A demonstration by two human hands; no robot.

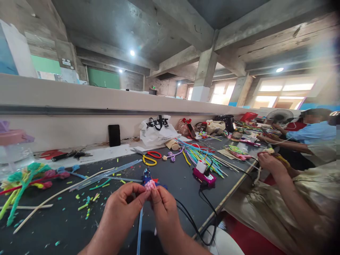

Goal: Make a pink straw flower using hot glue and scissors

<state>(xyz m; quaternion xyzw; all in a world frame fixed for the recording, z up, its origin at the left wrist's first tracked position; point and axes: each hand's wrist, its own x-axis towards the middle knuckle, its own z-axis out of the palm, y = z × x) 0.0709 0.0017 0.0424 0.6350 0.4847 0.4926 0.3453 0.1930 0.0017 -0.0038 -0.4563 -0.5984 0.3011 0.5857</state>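
Observation:
Between my two hands, low in the middle of the head view, is a small pink fuzzy piece [150, 185]. My left hand [124, 209] pinches its left side between thumb and fingers. My right hand [165, 209] grips its right side, the fingertips of both hands nearly touching. Just behind the piece lies a dark blue object [147, 175], partly hidden by my fingers. A translucent glue stick [140, 230] shows below, between my wrists.
Scissors with red and yellow handles [149, 160] lie beyond my hands. Pipe cleaners [202, 156] are heaped to the right, near a purple power strip [204, 177] with black cables. Fuzzy stems [23, 191] lie left. Co-workers' hands [271, 164] are at the right.

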